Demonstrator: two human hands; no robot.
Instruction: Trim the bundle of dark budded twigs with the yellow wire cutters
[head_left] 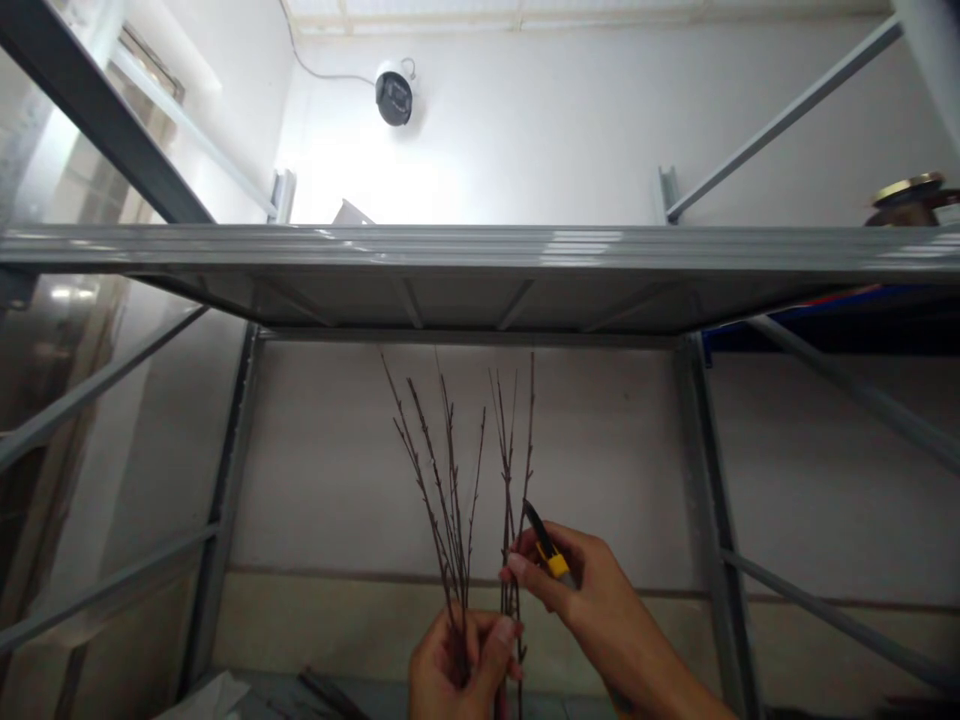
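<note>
Left hand [459, 668]: closing around the lower stems of a bunch of bare twigs [448, 490], gripping them upright at the bottom of the view.

Right hand [600, 600]: clamping a small yellow-and-black cutter [550, 552] between thumb and fingers, its dark tip just beside a second cluster of twigs [510, 470]. That cluster is rising close to the left hand; whether that hand is holding it cannot be told.

Low in the foreground: a white sheet [206, 697] and dark sticks [330, 695] are lying at the bottom edge.

Beyond: a grey steel shelving rack [480, 250] is spanning the view just above the twig tips, a brass-rimmed round object [906, 195] is sitting on its shelf at right, and a dome security camera [394, 95] is hanging on the white wall [465, 450].
</note>
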